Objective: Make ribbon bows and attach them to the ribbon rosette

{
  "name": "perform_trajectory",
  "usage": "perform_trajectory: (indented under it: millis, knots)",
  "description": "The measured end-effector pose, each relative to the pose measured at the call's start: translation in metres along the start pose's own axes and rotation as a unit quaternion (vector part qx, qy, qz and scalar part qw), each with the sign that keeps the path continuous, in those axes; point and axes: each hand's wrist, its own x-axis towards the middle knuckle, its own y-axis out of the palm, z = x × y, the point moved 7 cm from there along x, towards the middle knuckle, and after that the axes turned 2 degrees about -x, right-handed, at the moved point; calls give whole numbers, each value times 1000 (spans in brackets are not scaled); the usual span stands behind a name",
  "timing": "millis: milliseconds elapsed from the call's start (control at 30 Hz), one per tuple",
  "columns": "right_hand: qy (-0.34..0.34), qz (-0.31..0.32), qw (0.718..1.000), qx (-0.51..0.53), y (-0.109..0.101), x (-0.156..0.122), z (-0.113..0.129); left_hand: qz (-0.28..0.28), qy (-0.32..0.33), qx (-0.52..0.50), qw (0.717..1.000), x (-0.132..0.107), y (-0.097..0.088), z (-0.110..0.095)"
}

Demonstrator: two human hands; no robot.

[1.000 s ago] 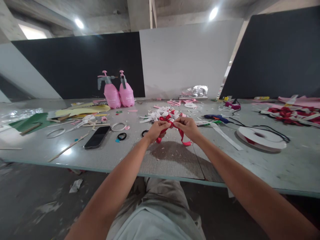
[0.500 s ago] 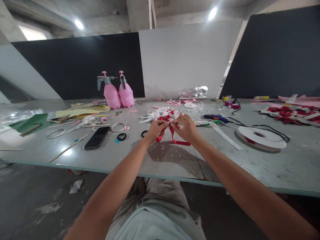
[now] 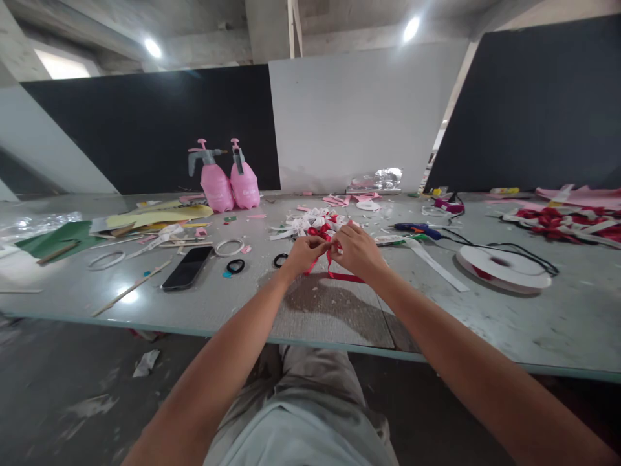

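Head view: at the left of the frame, green paper (image 3: 61,237) lies on the surface (image 3: 233,301), with a phone (image 3: 188,268) nearer the middle and two pink spray bottles (image 3: 216,188) behind it. At the centre, the left hand (image 3: 305,254) pinches a red ribbon (image 3: 344,277) between its fingers; the right hand (image 3: 356,250), just beside it, grasps the same ribbon, fingertips partly hidden. White ribbon pieces (image 3: 308,222) lie just behind. Right of centre are a blue glue gun (image 3: 418,230) and a white spool (image 3: 499,270); red and white ribbons (image 3: 565,223) lie heaped at the far right.

Room between phone (image 3: 187,267) and near table edge (image 3: 184,329); spool (image 3: 507,277) obstructs right.
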Motion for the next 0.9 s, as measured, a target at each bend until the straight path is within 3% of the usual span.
perform_trajectory:
  millis: [333,467,567,633,900]
  knots:
    - [64,14,998,-21,5,4,-7,-29,41,30,998,4,4,-2]
    - [169,21,985,4,6,-4,-46,-52,32,21,998,2,-6,4]
    - [251,5,965,82,7,-16,-80,-61,28,-2,998,0,-15,6]
    - [266,-6,952,151,11,-19,-87,-65,27,-12,997,-1,-17,5]
    - [198,0,938,285,22,-8,-37,-74,18,-21,997,-1,-16,3]
